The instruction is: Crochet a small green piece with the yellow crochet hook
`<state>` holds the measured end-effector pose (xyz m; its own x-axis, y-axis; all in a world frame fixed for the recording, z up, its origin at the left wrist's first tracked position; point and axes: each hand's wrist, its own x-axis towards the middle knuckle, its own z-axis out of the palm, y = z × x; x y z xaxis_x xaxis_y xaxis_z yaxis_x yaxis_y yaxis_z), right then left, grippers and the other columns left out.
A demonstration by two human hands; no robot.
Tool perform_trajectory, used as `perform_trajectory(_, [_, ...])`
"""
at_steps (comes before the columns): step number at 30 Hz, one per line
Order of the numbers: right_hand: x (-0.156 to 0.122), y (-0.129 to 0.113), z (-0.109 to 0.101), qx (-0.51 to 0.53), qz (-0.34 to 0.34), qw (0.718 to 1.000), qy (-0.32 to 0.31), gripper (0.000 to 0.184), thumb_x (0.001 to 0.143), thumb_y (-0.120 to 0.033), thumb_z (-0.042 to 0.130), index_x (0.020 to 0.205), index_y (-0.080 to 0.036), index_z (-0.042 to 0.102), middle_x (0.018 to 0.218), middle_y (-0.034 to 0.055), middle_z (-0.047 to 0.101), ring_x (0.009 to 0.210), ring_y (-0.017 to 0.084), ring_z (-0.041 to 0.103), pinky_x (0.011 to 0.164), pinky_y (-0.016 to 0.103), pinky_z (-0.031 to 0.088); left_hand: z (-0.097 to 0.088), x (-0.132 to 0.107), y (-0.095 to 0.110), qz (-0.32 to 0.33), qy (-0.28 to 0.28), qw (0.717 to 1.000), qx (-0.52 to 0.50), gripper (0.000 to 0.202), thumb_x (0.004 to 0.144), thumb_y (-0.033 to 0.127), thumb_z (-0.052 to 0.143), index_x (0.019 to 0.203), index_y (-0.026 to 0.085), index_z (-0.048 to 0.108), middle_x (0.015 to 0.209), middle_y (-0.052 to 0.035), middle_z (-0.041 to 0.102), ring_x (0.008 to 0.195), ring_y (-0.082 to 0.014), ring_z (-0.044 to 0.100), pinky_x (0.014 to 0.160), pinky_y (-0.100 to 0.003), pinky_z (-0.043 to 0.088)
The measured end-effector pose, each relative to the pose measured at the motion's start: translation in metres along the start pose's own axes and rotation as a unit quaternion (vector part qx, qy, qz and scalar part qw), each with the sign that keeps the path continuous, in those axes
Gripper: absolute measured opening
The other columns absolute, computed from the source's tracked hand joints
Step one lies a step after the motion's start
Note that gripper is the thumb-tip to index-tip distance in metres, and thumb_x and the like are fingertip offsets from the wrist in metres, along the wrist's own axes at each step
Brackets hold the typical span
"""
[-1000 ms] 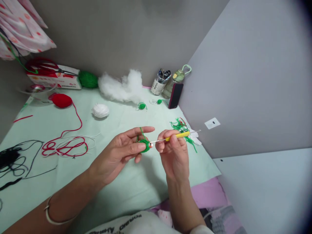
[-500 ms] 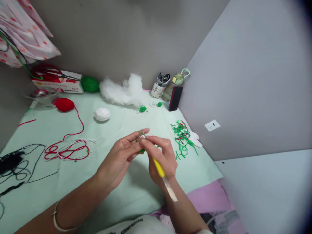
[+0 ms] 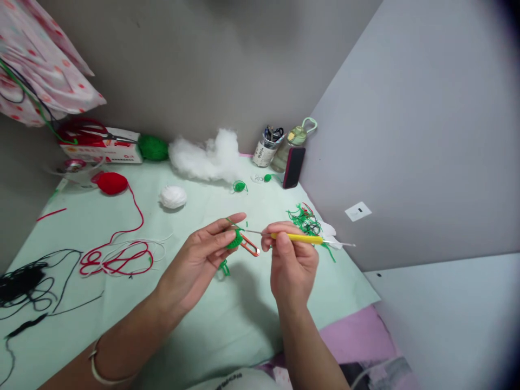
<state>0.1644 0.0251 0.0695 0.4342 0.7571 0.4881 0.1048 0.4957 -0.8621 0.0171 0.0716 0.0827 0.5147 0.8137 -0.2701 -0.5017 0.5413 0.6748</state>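
My left hand (image 3: 203, 251) pinches a small green crochet piece (image 3: 234, 240) between thumb and fingers, with green yarn running over the raised index finger. An orange stitch marker (image 3: 249, 246) sticks out from the piece on its right side. In my right hand (image 3: 294, 260) is a crochet hook (image 3: 300, 238) with a yellow handle, held nearly level. Its thin metal tip reaches left to the top edge of the green piece; whether it passes through a stitch I cannot tell. Loose green yarn (image 3: 223, 268) hangs below my left hand.
Green yarn scraps (image 3: 304, 219) lie right, beside a propped phone (image 3: 294, 168). White stuffing (image 3: 205, 160), a white yarn ball (image 3: 173, 197) and a red yarn ball (image 3: 112, 183) sit farther back. Tangled black yarn (image 3: 24, 284) lies left. Scissors (image 3: 87, 131) rest on a box.
My right hand has moved right and turned, bringing the crochet hook from pointing down toward me to nearly level. The green piece and orange marker now show more clearly.
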Motion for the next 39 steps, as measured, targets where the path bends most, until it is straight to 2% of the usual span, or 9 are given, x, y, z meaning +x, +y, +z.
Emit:
perform_trajectory(2, [0.002,-0.002,0.000,0.054,0.046,0.997,-0.015,0.017,0.102,-0.028,0.067,0.097,-0.029,0.082,0.086,0.0010,0.071,0.068,0.013,0.062,0.062,0.030,0.052,0.001,-0.002,0.001,0.028,-0.010,0.999,0.034,0.033,0.081,0.024,0.090,0.114,0.026,0.086,0.079,0.0028,0.067,0.075,-0.0093,0.058,0.076,-0.020,0.048])
perform_trajectory(6, [0.001,-0.001,0.003,0.015,0.054,0.997,-0.051,0.014,0.101,-0.031,0.070,0.099,-0.029,0.084,0.094,0.0029,0.079,0.080,0.017,0.067,0.071,0.032,0.054,0.004,-0.006,0.000,0.055,-0.021,0.993,0.106,0.034,0.089,0.026,0.084,0.122,0.034,0.083,0.086,0.0026,0.071,0.080,-0.0113,0.061,0.076,-0.023,0.046])
perform_trajectory(12, [0.002,0.001,0.000,0.083,0.129,0.988,-0.034,0.014,0.100,-0.036,0.072,0.097,-0.028,0.083,0.093,0.0026,0.080,0.078,0.015,0.069,0.072,0.030,0.056,0.003,-0.006,0.002,0.059,-0.016,0.987,0.146,0.028,0.091,0.025,0.079,0.118,0.033,0.084,0.085,0.0016,0.070,0.078,-0.0133,0.059,0.070,-0.025,0.044])
perform_trajectory(19, [0.011,-0.001,0.001,0.139,0.166,0.976,-0.015,0.020,0.097,-0.040,0.072,0.089,-0.023,0.078,0.084,0.0025,0.077,0.066,0.012,0.064,0.063,0.026,0.054,0.000,-0.004,0.004,0.061,-0.013,0.986,0.153,0.025,0.089,0.027,0.081,0.113,0.032,0.085,0.094,0.0001,0.069,0.088,-0.0155,0.062,0.085,-0.027,0.048])
perform_trajectory(26, [0.013,0.000,-0.004,0.097,0.121,0.986,-0.062,0.022,0.103,-0.038,0.065,0.091,-0.022,0.075,0.087,0.0030,0.076,0.069,0.014,0.067,0.064,0.028,0.056,-0.008,-0.005,0.002,0.075,-0.005,0.980,0.183,0.026,0.090,0.030,0.082,0.115,0.034,0.085,0.097,-0.0008,0.068,0.091,-0.0172,0.058,0.084,-0.027,0.046])
perform_trajectory(30, [0.009,-0.002,-0.005,0.041,0.073,0.994,-0.074,0.019,0.106,-0.031,0.061,0.096,-0.023,0.076,0.091,0.0034,0.076,0.074,0.015,0.068,0.067,0.030,0.057,-0.009,-0.006,0.003,0.102,0.017,0.968,0.230,0.027,0.089,0.032,0.083,0.115,0.035,0.085,0.096,-0.0006,0.065,0.090,-0.0182,0.055,0.083,-0.028,0.044])
perform_trajectory(35, [0.002,-0.008,-0.007,-0.106,-0.080,0.983,-0.122,0.022,0.106,-0.015,0.054,0.111,-0.026,0.074,0.098,0.0052,0.077,0.087,0.018,0.071,0.074,0.034,0.059,-0.001,-0.008,0.004,0.156,0.079,0.940,0.295,0.027,0.087,0.025,0.083,0.112,0.035,0.086,0.091,0.0003,0.068,0.083,-0.0182,0.052,0.084,-0.030,0.044])
perform_trajectory(37, [-0.001,-0.006,-0.008,-0.171,-0.150,0.963,-0.143,0.027,0.103,-0.011,0.054,0.118,-0.026,0.072,0.098,0.0061,0.077,0.091,0.020,0.072,0.076,0.036,0.060,0.002,-0.009,0.002,0.176,0.101,0.933,0.298,0.024,0.084,0.021,0.084,0.105,0.033,0.086,0.095,0.0007,0.070,0.083,-0.0170,0.052,0.085,-0.029,0.045])
perform_trajectory(39, [-0.004,-0.001,-0.010,-0.244,-0.211,0.935,-0.149,0.033,0.101,-0.010,0.058,0.123,-0.029,0.072,0.102,0.0069,0.077,0.094,0.021,0.073,0.078,0.037,0.061,0.003,-0.009,0.001,0.163,0.091,0.948,0.256,0.030,0.083,0.023,0.087,0.110,0.034,0.085,0.095,0.0016,0.071,0.082,-0.0152,0.054,0.085,-0.027,0.046])
